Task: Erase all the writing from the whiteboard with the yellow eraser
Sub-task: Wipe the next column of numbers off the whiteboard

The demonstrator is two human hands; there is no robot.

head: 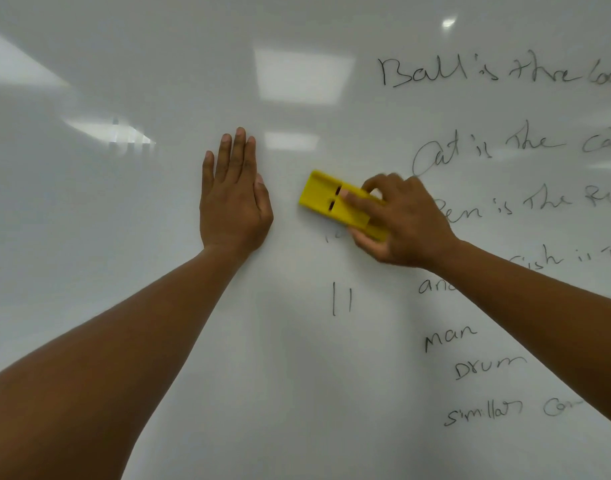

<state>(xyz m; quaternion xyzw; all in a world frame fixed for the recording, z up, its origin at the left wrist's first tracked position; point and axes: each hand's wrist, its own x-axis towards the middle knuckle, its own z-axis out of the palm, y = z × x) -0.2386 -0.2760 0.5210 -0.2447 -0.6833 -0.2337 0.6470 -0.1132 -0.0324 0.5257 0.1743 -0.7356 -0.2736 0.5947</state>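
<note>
Both forearms reach up from the bottom corners toward the whiteboard [124, 81]. Left hand [233, 199] lies flat against the bare board, fingers straight and close together, bracing. Right hand [397, 220] grips the yellow eraser [335, 200], fingers curled over its top and thumb under its lower edge, pressing it to the board just right of the left hand, at the left margin of the writing [498, 202]. Most of that text remains: several lines run off to the right, plus 2 short vertical strokes [342, 302] and a faint smudge below the eraser. I judge the risk is missed patches; the eraser sits tilted, so a slanted pass could leave streaks between lines, and words hidden under the right forearm could be skipped
</note>
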